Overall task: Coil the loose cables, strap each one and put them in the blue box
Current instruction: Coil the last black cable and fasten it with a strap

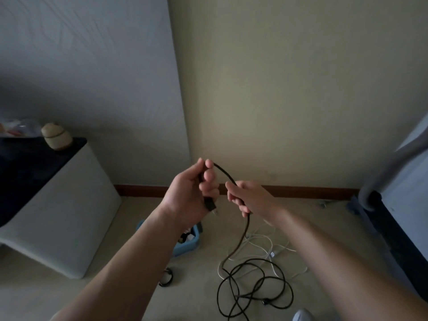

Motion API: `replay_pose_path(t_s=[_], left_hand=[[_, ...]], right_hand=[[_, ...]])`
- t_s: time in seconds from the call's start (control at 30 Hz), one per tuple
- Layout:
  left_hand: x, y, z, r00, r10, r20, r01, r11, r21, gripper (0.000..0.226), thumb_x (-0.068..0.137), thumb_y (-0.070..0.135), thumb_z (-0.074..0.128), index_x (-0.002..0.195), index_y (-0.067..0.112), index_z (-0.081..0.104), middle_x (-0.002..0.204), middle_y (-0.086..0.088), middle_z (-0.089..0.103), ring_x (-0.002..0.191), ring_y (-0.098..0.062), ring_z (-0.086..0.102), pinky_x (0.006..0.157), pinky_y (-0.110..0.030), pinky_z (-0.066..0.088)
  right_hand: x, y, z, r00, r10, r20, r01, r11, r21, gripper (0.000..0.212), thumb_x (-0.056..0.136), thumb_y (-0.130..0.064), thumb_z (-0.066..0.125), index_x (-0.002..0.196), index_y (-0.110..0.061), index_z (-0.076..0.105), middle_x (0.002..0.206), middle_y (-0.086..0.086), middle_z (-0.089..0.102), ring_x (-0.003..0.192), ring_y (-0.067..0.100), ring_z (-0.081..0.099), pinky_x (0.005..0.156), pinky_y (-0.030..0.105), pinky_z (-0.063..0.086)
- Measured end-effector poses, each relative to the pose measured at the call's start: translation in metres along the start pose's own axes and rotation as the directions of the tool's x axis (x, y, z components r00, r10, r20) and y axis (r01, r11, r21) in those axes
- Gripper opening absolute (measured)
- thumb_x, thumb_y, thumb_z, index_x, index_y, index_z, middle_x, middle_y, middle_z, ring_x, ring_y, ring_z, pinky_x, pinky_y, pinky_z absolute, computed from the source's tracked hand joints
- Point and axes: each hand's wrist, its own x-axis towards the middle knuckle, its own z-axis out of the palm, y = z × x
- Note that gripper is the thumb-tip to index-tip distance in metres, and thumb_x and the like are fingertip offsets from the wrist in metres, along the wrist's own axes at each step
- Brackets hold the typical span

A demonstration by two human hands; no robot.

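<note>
My left hand [192, 191] grips the plug end of a black cable [252, 281], with the plug hanging just below its fingers. A short arc of the cable runs to my right hand [245, 198], which holds it a little further along. From there the cable drops to the floor and lies in loose tangled loops. A white cable [268, 246] lies spread under and behind the black one. The blue box [185, 247] stands on the floor under my left forearm, partly hidden, with dark items inside. A small black coil [167, 278] lies on the floor near the box.
A pale cabinet [60, 218] with a dark top stands at the left, a beige jar [56, 136] on it. A wall with a brown skirting board [301, 191] is ahead. Blue-grey furniture [398, 181] fills the right edge.
</note>
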Motion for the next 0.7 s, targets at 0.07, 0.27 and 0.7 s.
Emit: replay_pose_path(t_s=[0.07,0.27,0.7], left_hand=[[0.002,0.007,0.001,0.997,0.053,-0.052,-0.057,0.994,-0.098,0.028,0.103,0.026,0.043,0.089,0.014,0.064,0.068,0.005,0.060,0.049,-0.003,0.051,0.045,-0.013,0.043],[0.000,0.026,0.000,0.973,0.192,-0.126,-0.217,0.949,-0.231,0.031,0.105,0.010,0.037,0.121,0.000,0.061,0.103,-0.008,0.076,0.085,-0.014,0.076,0.067,-0.023,0.061],[0.007,0.040,-0.025,0.839,0.471,-0.272,-0.441,0.882,0.167,0.032,0.109,0.009,0.031,0.137,0.001,0.043,0.121,-0.017,0.070,0.109,-0.032,0.070,0.097,-0.045,0.054]], right_hand=[[0.001,0.004,0.003,0.999,0.024,0.035,-0.028,0.995,0.101,0.030,0.103,-0.036,0.051,0.089,-0.011,0.057,0.062,-0.005,0.047,0.050,0.011,0.039,0.054,0.025,0.038],[-0.002,0.011,0.005,0.971,0.176,0.161,-0.199,0.971,0.135,0.009,0.100,-0.020,0.054,0.105,-0.014,0.058,0.073,-0.003,0.052,0.062,0.012,0.050,0.068,0.033,0.051],[-0.026,0.005,0.016,0.999,-0.036,0.034,0.043,0.975,-0.216,0.019,0.104,-0.029,0.048,0.106,-0.034,0.067,0.072,-0.007,0.057,0.055,0.003,0.045,0.055,0.024,0.036]])
